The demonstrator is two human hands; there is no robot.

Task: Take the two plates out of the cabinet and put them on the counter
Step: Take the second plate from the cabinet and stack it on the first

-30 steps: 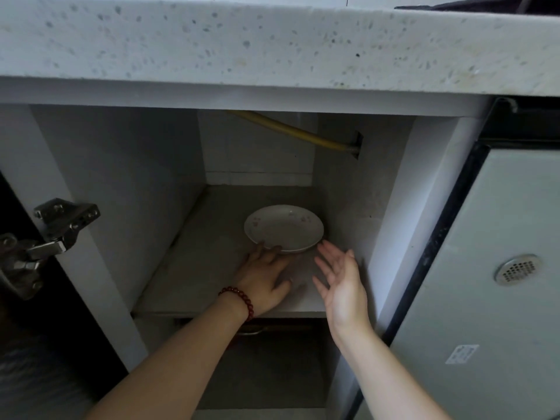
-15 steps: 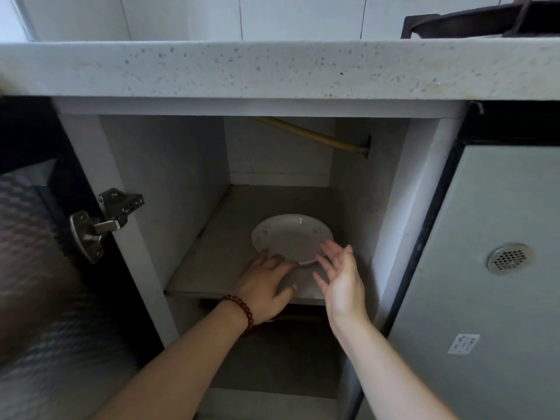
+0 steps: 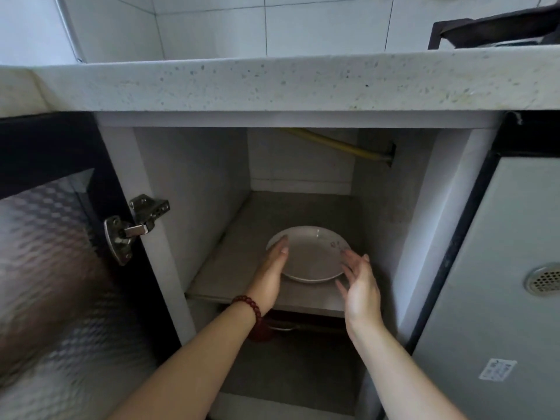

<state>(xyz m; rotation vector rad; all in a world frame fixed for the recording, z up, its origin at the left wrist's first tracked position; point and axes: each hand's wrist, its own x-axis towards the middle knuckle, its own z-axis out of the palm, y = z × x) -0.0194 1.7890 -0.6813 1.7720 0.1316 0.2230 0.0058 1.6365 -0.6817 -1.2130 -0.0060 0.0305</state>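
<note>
White plate [image 3: 312,257] has slid forward, left hand [image 3: 271,269] pinching its rim (right hand [image 3: 362,294] fingers [image 3: 352,259] spread).

There was one white round ceramic plate [image 3: 312,259] with small red marks to count; whether a second lay under it could not be told. Two bare hands were in view, one left hand [image 3: 274,268] and one right hand [image 3: 360,286], with one dark red bead bracelet [image 3: 248,304] between them. There was one speckled pale stone counter [image 3: 272,83], one grey cabinet shelf [image 3: 242,253], one black-framed door of patterned glass [image 3: 45,268], one silver metal hinge [image 3: 133,228] and one yellow pipe [image 3: 339,145]. One round perforated metal vent [image 3: 545,278] and one white rectangular sticker [image 3: 497,369] completed the count, along with one dark stove grate [image 3: 497,28].
</note>
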